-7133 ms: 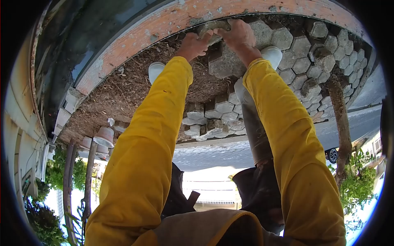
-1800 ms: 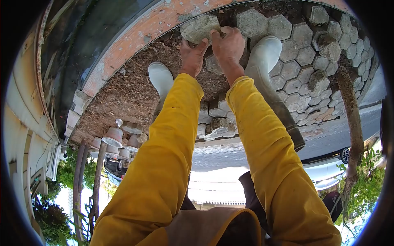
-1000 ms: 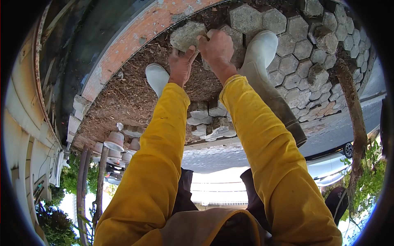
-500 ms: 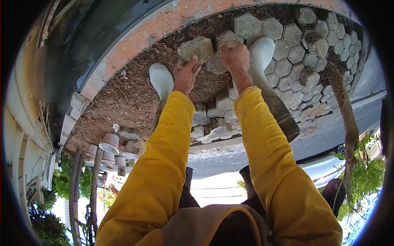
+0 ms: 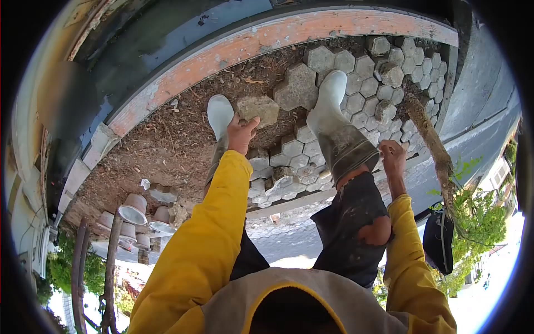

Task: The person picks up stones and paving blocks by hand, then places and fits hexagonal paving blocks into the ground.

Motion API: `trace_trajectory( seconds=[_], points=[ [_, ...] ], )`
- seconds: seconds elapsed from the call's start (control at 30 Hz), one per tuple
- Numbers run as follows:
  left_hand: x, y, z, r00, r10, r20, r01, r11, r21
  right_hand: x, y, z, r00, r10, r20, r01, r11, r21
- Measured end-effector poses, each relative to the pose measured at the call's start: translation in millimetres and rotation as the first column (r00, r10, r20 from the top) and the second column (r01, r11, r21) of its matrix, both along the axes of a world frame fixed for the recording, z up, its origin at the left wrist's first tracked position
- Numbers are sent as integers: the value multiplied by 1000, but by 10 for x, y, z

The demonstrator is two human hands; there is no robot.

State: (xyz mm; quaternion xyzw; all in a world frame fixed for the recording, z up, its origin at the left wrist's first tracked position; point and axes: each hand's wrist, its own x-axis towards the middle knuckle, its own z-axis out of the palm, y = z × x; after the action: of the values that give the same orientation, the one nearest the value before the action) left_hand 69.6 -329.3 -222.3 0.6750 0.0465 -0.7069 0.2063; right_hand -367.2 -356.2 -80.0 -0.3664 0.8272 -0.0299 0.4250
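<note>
My left hand (image 5: 242, 133) is closed on the lower edge of a rough grey paving stone (image 5: 258, 111), its thumb along the near side. The stone hangs over bare soil between my two boots. My right hand (image 5: 393, 156) is out to the right beside my bent knee, fingers curled; what they hold, if anything, is too small to make out. A joined group of hexagonal pavers (image 5: 296, 87) lies on the soil next to the right boot (image 5: 333, 92). The left boot (image 5: 219, 114) stands on the soil.
A curved, painted edging (image 5: 245, 47) borders the soil. Hexagonal pavers (image 5: 364, 67) cover the ground at right, some raised on others. A tree trunk (image 5: 431, 133) stands right of them. Plant pots (image 5: 133, 209) sit at lower left, near thin trunks (image 5: 111, 261).
My right hand has left the stones and moved right, beside the knee. The left hand keeps the stone, now nearer the left boot. The view has shifted, showing more of my legs.
</note>
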Motion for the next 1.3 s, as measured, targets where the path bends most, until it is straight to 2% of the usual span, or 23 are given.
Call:
trace_trajectory(
  seconds=[0.07, 0.13, 0.17, 0.2, 0.23, 0.3, 0.37, 0.47, 0.57, 0.6, 0.67, 0.7, 0.73, 0.77, 0.83, 0.87, 0.9, 0.97, 1.03, 1.07, 1.17, 1.2, 1.3],
  points=[
    [-15, -78, -24, 1000, -1, 14, 2, 999, -54, -15, -53, 57, 998, -66, 6, 66, 997, -35],
    [19, -61, -156, 996, -80, 50, 85, 991, -103, 124, -371, -257, 994, 88, -70, -92, 994, -60],
    [48, -60, -280, 996, -59, 60, 65, 993, -98, 174, -547, -564, 965, 257, -56, -259, 966, -29],
    [72, -54, -408, 987, -148, 61, 158, 966, -206, 340, -739, -889, 936, 353, -4, -353, 935, -14],
    [69, -60, -515, 968, -240, 72, 250, 916, -313, 638, -938, -1118, 876, 475, 83, -467, 879, -98],
    [41, -231, -654, 949, -311, 60, 308, 862, -402, 1242, -1259, -1510, 710, 635, 304, -650, 758, -64],
    [-3, -367, -785, 872, -485, 67, 467, 781, -416, 1660, -1320, -1820, 507, 783, 361, -794, 587, -159],
    [-328, -707, -1016, 850, -524, -48, 415, 724, -551, 1628, -1116, -2315, 409, 714, 568, -769, 605, -206],
    [-537, -821, -1126, 839, -543, -39, 398, 660, -637, 1454, -1238, -2417, 431, 654, 621, -696, 680, -233],
    [-603, -845, -1169, 875, -479, -79, 319, 690, -650, 1416, -1328, -2425, 421, 673, 608, -700, 667, -255],
    [-640, -805, -1254, 913, -394, -100, 231, 705, -670, 1405, -1510, -2362, 308, 847, 434, -802, 477, -360],
    [-631, -768, -1281, 937, -275, -216, 65, 743, -666, 1433, -1614, -2309, 288, 861, 420, -804, 455, -382],
    [-636, -702, -1324, 931, -154, -330, -103, 758, -644, 1491, -1733, -2215, 233, 938, 255, -867, 319, -383],
    [-662, -612, -1458, 941, -141, -309, -108, 737, -667, 1567, -1848, -2115, 158, 984, 79, -915, 176, -364],
    [-710, -394, -1758, 981, -22, 192, 144, 748, -648, 1756, -1990, -2014, 121, 992, 17, -910, 118, -397],
    [-834, -327, -1681, 883, -126, 453, 396, 718, -573, 1871, -2070, -1981, 67, 995, -72, -926, 35, -377],
    [-1026, -316, -1585, 701, -212, 681, 613, 667, -424, 2016, -2176, -1949, 20, 986, -168, -934, -42, -355],
    [-1493, -149, -1583, 316, -246, 916, 822, 553, -135, 2252, -2192, -1843, 3, 981, -194, -892, -85, -444],
    [-1820, -49, -1496, 299, -236, 925, 798, 592, -108, 2483, -2228, -1635, -203, 959, -196, -929, -252, -272],
    [-1889, -35, -1496, 267, -211, 940, 771, 633, -77, 2607, -2199, -1760, -225, 926, -302, -852, -338, -401],
    [-1908, 25, -1606, 225, -142, 964, 772, 629, -87, 2756, -2116, -1778, -409, 887, -216, -837, -459, -299],
    [-1902, 29, -1615, 225, -134, 965, 766, 636, -90, 2856, -2023, -1794, -450, 871, -197, -860, -482, -167],
    [-1948, 19, -1602, 244, -143, 959, 752, 652, -94, 2969, -1995, -2098, -551, 818, -165, -801, -574, -171]
  ],
)
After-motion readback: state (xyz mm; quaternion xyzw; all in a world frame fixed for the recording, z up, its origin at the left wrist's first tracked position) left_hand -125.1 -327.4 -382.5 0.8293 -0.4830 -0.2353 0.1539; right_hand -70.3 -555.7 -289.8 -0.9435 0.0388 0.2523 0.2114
